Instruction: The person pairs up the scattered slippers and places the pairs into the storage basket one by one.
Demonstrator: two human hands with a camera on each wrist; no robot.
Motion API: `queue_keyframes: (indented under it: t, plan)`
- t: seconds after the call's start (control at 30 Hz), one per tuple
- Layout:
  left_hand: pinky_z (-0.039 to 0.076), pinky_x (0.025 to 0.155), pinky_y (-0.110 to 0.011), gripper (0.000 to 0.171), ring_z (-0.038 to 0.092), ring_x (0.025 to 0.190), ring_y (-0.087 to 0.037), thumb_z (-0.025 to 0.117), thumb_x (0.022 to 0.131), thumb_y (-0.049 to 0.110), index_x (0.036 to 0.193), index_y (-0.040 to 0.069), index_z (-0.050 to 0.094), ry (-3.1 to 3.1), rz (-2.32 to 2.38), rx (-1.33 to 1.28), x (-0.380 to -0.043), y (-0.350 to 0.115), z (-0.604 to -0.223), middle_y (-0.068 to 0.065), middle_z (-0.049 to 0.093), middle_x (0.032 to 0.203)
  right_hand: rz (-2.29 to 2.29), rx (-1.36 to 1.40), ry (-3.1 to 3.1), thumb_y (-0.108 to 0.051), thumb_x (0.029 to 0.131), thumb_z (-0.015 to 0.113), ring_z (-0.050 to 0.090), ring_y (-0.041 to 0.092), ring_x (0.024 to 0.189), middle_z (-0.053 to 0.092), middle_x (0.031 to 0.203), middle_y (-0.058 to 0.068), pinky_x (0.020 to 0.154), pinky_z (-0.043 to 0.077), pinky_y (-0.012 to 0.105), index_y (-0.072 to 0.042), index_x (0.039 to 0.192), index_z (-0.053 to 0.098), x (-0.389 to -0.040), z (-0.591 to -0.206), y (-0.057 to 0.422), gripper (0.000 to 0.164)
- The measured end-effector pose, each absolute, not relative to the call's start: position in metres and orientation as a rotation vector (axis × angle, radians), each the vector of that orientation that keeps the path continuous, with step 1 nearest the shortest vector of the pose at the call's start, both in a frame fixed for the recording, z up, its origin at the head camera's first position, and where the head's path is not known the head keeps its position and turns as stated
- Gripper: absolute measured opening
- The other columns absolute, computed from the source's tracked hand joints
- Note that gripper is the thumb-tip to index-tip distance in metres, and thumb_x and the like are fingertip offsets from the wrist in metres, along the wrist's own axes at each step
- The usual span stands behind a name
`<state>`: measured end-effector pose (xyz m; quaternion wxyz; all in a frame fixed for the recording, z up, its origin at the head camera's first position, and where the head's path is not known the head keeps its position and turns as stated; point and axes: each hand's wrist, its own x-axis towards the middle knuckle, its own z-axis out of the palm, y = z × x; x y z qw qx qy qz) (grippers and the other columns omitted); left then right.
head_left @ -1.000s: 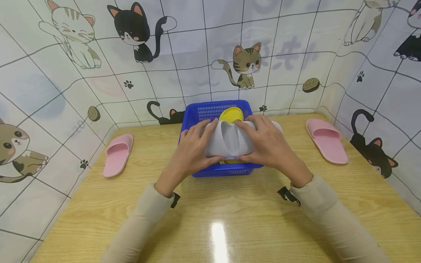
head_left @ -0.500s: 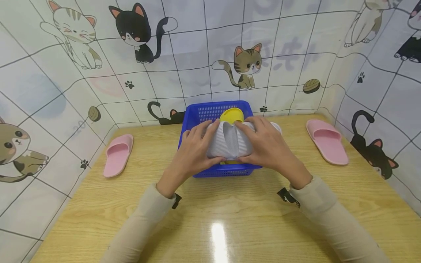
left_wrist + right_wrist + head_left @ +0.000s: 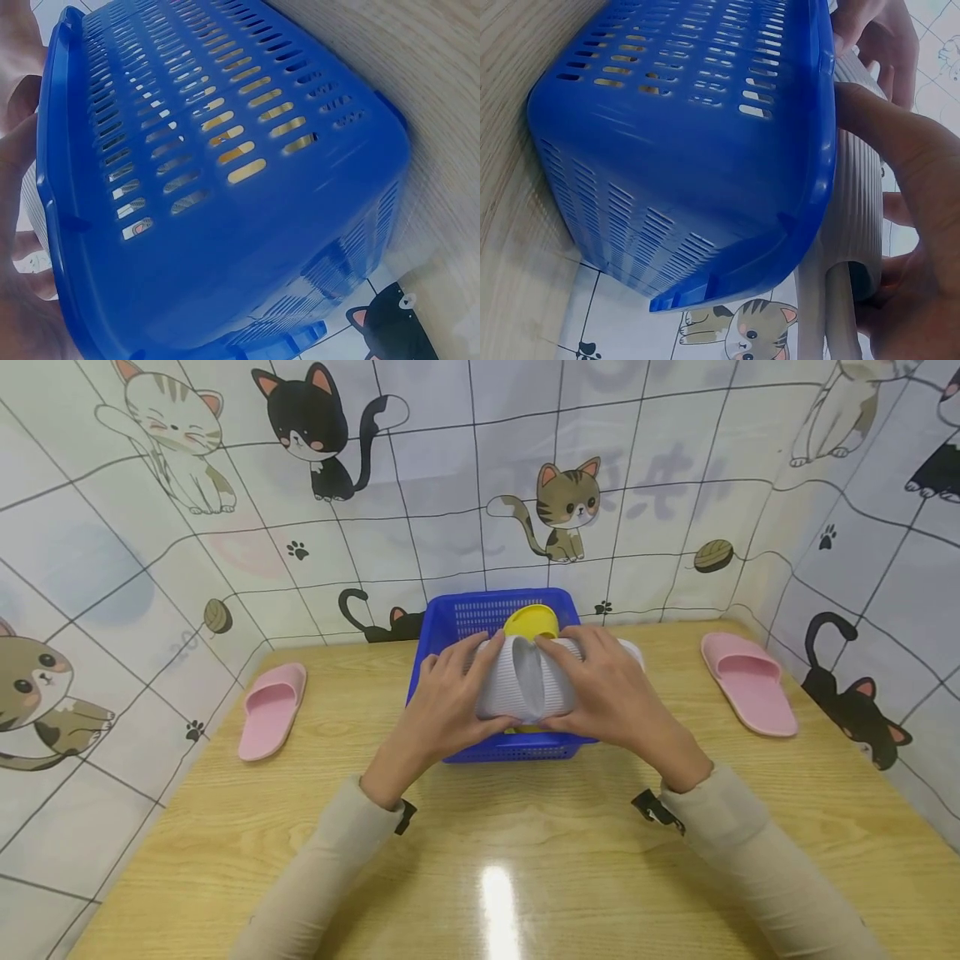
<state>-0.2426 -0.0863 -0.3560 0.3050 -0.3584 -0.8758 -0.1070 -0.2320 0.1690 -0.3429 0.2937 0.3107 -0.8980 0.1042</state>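
Observation:
Both hands hold what looks like a pair of light grey ribbed slippers [image 3: 506, 689] over a blue basket [image 3: 510, 753]. My left hand [image 3: 438, 706] grips the left end, thumb on the near side and fingers over the far side. The right end is in my right hand [image 3: 611, 693], gripped the same way. Between the ribbed halves runs a smooth, pointed fold. In the right wrist view the ribbed upper [image 3: 861, 187] shows beside the basket's rim, with flat strips extending below it. A yellow rounded thing [image 3: 531, 622] stands in the basket, partly hidden by the slippers.
A pink slipper [image 3: 272, 710] lies at the table's left, another pink slipper [image 3: 748, 683] at its right. Behind the basket rises a wall covering [image 3: 450, 468] with cat drawings. Wooden tabletop [image 3: 570, 860] stretches before the basket.
My left hand has edged slightly to the right, and the left ribbed half with it. My right hand keeps its place and both grips hold. The basket and pink slippers stay put.

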Motion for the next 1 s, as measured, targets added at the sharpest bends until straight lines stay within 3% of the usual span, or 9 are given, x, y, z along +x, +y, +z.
queue_keyframes:
  t: [0.33, 0.63, 1.0]
  plan:
    - [0.052, 0.094, -0.056, 0.118, 0.053, 0.136, -0.037, 0.090, 0.067, 0.063, 0.160, 0.017, 0.033, -2.356, -0.268, -0.915, -0.2442, -0.0856, -0.3560, -0.015, 0.050, 0.152, 0.298, 0.811, -2.392, -0.056, 0.054, 0.098, 0.056, 0.042, 0.123, 0.058, 0.135, 0.022, 0.097, 0.053, 0.058, -0.013, 0.141, 0.060, -0.2329, -0.3433, 0.1712, 0.105]
    - [0.053, 0.095, -0.057, 0.113, 0.053, 0.135, -0.037, 0.091, 0.069, 0.057, 0.159, 0.016, 0.035, -2.360, -0.283, -0.909, -0.2437, -0.0857, -0.3583, -0.017, 0.053, 0.147, 0.218, 0.806, -2.398, -0.056, 0.056, 0.098, 0.056, 0.043, 0.123, 0.059, 0.134, 0.022, 0.111, 0.040, 0.063, -0.013, 0.143, 0.058, -0.2328, -0.3446, 0.1697, 0.105]
    - [0.054, 0.091, -0.053, 0.109, 0.053, 0.134, -0.035, 0.091, 0.068, 0.055, 0.156, 0.015, 0.039, -2.290, -0.304, -0.919, -0.2446, -0.0844, -0.3603, -0.017, 0.055, 0.144, 0.162, 0.795, -2.472, -0.057, 0.053, 0.099, 0.053, 0.042, 0.130, 0.056, 0.143, 0.018, 0.109, 0.040, 0.065, -0.017, 0.149, 0.051, -0.2312, -0.3384, 0.1763, 0.114]
